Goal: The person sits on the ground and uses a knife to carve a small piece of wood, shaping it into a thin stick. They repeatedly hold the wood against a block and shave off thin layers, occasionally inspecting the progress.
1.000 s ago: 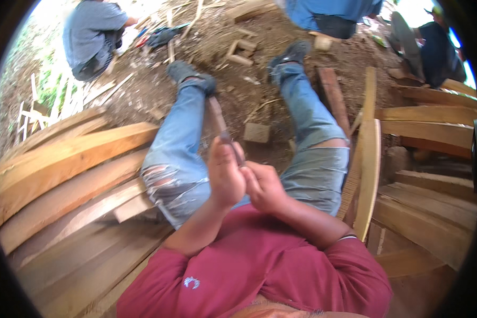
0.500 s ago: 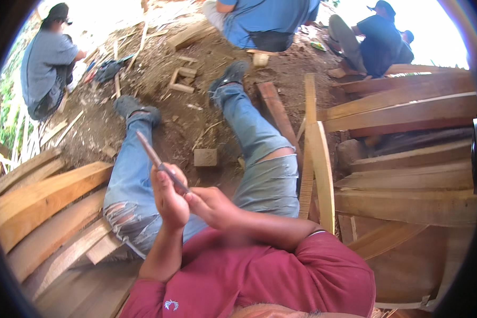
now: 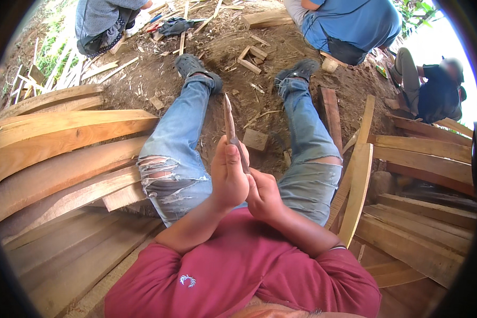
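My left hand [image 3: 228, 177] is closed around a slim, pointed, stick-like piece [image 3: 229, 117] in front of my chest. Its far part is brown and tapers to a tip; the near part looks dark grey and flat, like metal. Whether this is one tool or two pieces together I cannot make out. My right hand [image 3: 265, 194] pinches the dark near end, thumb and fingers pressed together beside my left palm. Below, between my jeans-covered legs, a small wooden block [image 3: 256, 140] lies on the dirt.
Long timber planks [image 3: 69, 135] are stacked at my left. More planks [image 3: 424, 161] lie at my right, with a pale board [image 3: 356, 193] leaning beside my knee. Small wood offcuts [image 3: 250, 59] and shavings litter the dirt ahead. Three people sit beyond, one in a blue shirt [image 3: 352, 24].
The view has swung to the left, so everything sits further right in it. The stick-like piece now points more straight ahead. Both hands keep their hold.
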`<state>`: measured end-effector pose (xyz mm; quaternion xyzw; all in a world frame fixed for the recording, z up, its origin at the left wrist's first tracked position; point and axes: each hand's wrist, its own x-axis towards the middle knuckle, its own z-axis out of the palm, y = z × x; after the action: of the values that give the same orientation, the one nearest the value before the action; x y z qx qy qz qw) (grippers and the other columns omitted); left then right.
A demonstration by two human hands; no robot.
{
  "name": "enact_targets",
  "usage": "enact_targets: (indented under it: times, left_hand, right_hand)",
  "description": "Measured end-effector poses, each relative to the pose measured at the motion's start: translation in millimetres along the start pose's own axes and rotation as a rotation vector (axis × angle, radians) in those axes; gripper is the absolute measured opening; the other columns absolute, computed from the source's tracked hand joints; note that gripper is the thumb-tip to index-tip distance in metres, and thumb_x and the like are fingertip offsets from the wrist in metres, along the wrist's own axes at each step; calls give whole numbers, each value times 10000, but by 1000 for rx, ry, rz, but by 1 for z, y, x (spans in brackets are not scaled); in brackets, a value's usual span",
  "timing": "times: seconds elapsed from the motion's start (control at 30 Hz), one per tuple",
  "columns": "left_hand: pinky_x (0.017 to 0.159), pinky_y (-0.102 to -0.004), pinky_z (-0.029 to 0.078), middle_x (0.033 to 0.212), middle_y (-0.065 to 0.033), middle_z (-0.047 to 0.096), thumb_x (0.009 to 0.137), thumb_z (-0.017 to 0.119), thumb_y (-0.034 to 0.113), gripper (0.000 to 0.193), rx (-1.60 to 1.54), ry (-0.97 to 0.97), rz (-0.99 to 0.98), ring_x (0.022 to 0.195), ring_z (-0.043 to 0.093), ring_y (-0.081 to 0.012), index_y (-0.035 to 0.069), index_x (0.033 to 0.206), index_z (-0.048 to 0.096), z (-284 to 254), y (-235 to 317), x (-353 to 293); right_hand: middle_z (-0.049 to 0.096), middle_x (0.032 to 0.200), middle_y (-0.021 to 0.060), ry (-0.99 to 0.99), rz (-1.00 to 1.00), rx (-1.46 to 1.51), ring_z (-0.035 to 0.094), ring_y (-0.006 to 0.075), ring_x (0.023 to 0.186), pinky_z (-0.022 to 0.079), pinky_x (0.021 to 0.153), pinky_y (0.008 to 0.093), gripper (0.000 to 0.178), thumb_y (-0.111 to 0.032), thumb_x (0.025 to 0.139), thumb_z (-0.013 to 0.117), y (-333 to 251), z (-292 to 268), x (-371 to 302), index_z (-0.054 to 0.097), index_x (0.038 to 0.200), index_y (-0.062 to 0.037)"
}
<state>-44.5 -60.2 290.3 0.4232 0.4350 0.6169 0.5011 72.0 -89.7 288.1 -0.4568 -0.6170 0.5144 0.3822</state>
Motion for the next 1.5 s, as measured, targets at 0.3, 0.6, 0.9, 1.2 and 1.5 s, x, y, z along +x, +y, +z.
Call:
enact_targets:
  times: [0.3,0.6,0.9,1.2,1.5]
  left_hand:
    - [548,-253,315,708,4,448,1102,308,442,405,65,-7,-10,611,388,-81,95,938,437,1,12,-1]
    - [632,-230,318,827,40,469,1107,372,380,323,-86,-114,-80,707,368,-44,104,978,479,-8,12,-2]
    - [420,-237,232,623,34,377,1097,381,460,443,-312,-113,-273,487,316,-57,141,793,427,-36,-21,26]
    - [358,-233,260,550,33,346,1075,374,484,484,-341,-62,-660,404,300,-74,160,716,385,-61,-93,38]
    - [373,-240,270,558,31,343,1061,375,432,440,-315,-172,-687,422,307,-77,150,723,397,-47,-115,34]
  right_hand:
    - [578,728,235,71,-24,-210,591,449,687,462,620,485,258,-214,1024,537,-6,-4,4,569,876,-5]
    - [548,686,185,27,-1,-164,548,351,604,438,579,439,340,-277,1053,517,-25,-13,13,590,877,5]
    - [501,710,-16,47,337,380,463,87,569,408,512,259,256,-273,1085,476,37,-28,29,538,964,-57]
    - [677,839,124,-48,918,135,637,186,582,531,489,375,510,-121,943,622,202,-61,34,429,1391,27]
    - [722,804,136,-188,963,-145,677,231,629,542,544,378,384,-159,934,653,277,-40,35,572,1267,14]
